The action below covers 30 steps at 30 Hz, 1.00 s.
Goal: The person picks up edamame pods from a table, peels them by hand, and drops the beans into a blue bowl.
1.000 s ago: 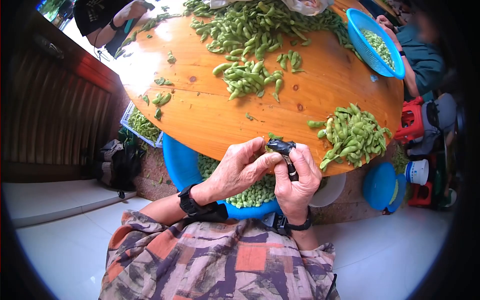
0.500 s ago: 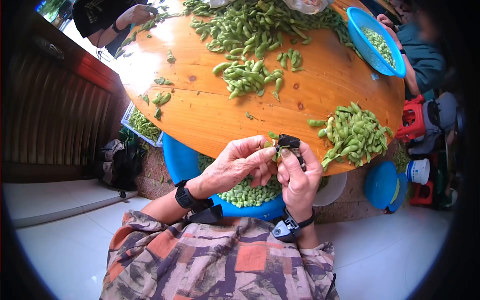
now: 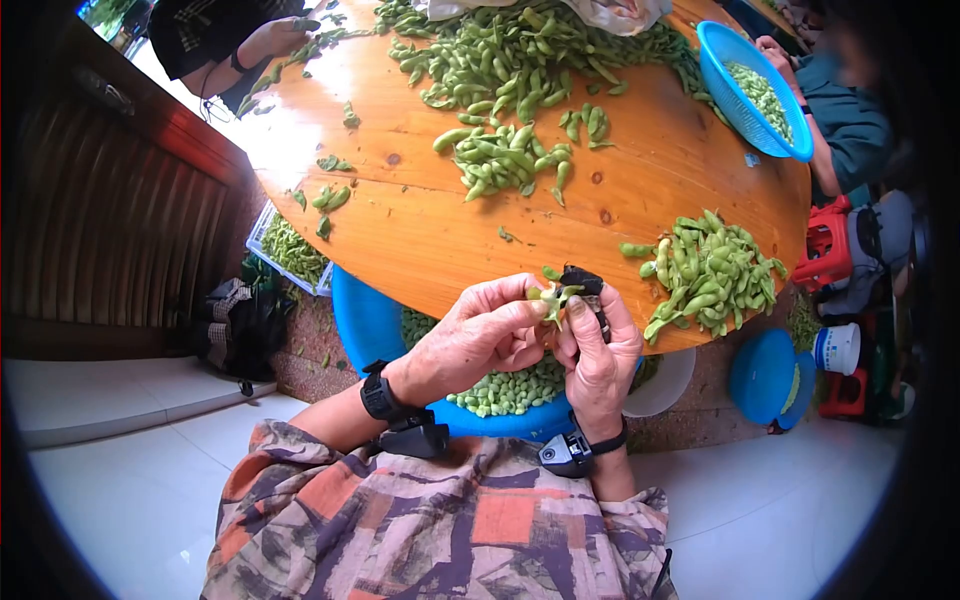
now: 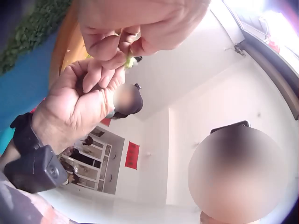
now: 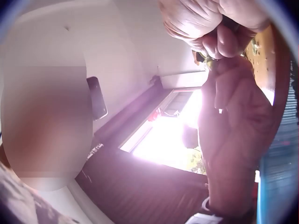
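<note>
In the head view a green pod (image 3: 553, 303), looking split, is pinched between both hands over the table's near edge. The left hand (image 3: 478, 338) grips its left side with thumb and fingers. On the other side the right hand (image 3: 600, 355) holds it, with a black wrapping (image 3: 580, 281) around a finger or small tool; which one, I cannot tell. A blue basin (image 3: 357, 318) of shelled green beans (image 3: 510, 390) sits below the hands. The left wrist view shows a bit of green (image 4: 131, 61) between the fingertips; the right wrist view shows green (image 5: 209, 62) there too.
A pod pile (image 3: 708, 272) lies right of the hands, with a larger heap (image 3: 510, 60) farther back. A blue basket (image 3: 725, 85) stands at the table's right edge beside a seated person. Another person's hand (image 3: 275, 38) is at upper left. A white bowl (image 3: 668, 385) is below the table edge.
Compared with a second ago, the black wrapping has shifted slightly right and up, and the pod shows more plainly between the fingers. The right wrist has turned, showing its camera.
</note>
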Available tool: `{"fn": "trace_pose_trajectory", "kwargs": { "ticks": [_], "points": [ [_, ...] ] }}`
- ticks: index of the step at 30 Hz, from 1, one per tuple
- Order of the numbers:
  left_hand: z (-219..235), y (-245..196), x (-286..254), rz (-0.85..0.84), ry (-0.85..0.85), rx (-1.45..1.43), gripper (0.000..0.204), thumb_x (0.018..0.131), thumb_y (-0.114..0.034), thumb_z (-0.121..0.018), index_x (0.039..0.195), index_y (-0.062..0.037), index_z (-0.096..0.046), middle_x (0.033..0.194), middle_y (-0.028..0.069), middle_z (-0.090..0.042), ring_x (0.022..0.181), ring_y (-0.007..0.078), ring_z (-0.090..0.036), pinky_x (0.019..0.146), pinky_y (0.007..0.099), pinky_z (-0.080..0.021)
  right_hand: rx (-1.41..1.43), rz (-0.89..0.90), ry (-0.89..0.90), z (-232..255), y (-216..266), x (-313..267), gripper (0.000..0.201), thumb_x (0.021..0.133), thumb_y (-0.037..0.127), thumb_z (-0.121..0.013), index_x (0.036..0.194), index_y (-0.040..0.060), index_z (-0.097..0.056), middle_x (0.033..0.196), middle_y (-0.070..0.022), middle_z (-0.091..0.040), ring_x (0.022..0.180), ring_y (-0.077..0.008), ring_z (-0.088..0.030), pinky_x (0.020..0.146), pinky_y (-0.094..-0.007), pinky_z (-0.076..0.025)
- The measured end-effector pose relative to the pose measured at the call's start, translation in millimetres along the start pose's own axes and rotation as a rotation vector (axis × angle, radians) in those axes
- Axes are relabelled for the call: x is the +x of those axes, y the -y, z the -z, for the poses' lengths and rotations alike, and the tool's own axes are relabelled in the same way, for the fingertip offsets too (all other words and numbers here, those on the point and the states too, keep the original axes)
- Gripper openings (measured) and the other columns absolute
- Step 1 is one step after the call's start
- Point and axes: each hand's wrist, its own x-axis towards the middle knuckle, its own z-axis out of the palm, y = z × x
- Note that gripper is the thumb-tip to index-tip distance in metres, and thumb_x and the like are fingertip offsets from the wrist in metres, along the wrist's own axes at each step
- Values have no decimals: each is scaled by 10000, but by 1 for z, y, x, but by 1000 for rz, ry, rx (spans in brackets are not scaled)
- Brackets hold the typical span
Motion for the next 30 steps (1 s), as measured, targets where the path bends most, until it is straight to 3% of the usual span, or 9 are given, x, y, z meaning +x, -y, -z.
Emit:
{"fn": "trace_pose_trajectory", "kwargs": {
  "ticks": [6,12,14,15,18,22,24,28,30],
  "points": [
    [-8,-3,1,-137,-76,313,140,1018,-154,-528,1053,-33,-589,749,3,-562,586,56,-467,504,196,-343,-306,117,49,5,14,-4,360,916,152,-701,1233,4,-620,759,39,-559,592,-43,-482,523,-194,-391],
    [-11,-4,-12,-122,-188,671,203,979,-220,-619,995,-18,-633,700,-24,-569,636,22,-509,537,210,-414,-767,503,113,6,20,-7,337,801,47,-754,1125,6,-670,818,-62,-594,689,-167,-579,645,-263,-471],
    [-1,-7,-21,-61,47,919,197,979,-204,-612,1028,-16,-642,716,24,-603,669,56,-540,570,246,-446,-840,416,296,13,40,-9,337,747,-27,-731,1078,4,-677,804,-88,-596,681,-190,-594,632,-267,-465],
    [-3,-12,-26,-168,194,1049,190,980,-181,-596,1050,-12,-646,761,80,-639,696,119,-586,631,309,-486,-797,355,393,18,51,-9,344,704,-52,-727,1041,2,-687,805,-101,-606,688,-198,-604,624,-279,-464],
    [7,-14,-35,47,403,1142,163,945,-117,-593,1037,9,-640,866,154,-673,800,327,-653,722,385,-506,-772,358,479,46,67,-9,290,695,-21,-749,980,-21,-690,789,-98,-627,689,-197,-607,625,-282,-466],
    [3,-13,-23,-148,785,1454,138,846,8,-612,983,10,-623,872,161,-643,894,325,-657,773,391,-527,-846,221,-221,59,71,-2,252,807,-12,-719,1050,-39,-659,851,-131,-652,734,-222,-640,667,-304,-503],
    [-4,-23,-8,-259,645,1377,160,805,22,-622,962,-7,-619,871,169,-629,860,341,-643,747,393,-527,-1425,897,-346,66,66,21,225,864,5,-685,1077,-50,-639,943,-192,-650,773,-301,-648,695,-367,-524],
    [-13,-47,42,-480,95,1733,190,811,25,-604,998,-6,-601,885,176,-587,819,365,-617,698,416,-507,-1424,740,-326,52,60,22,204,860,2,-667,1058,-44,-645,996,-188,-647,820,-331,-655,717,-394,-529],
    [-3,-51,72,-589,126,1921,184,820,8,-591,1003,1,-583,885,166,-554,827,363,-609,703,417,-512,-1344,658,-160,38,52,18,192,853,-28,-646,1044,-17,-655,917,-148,-628,778,-300,-646,682,-372,-515]
  ]
}}
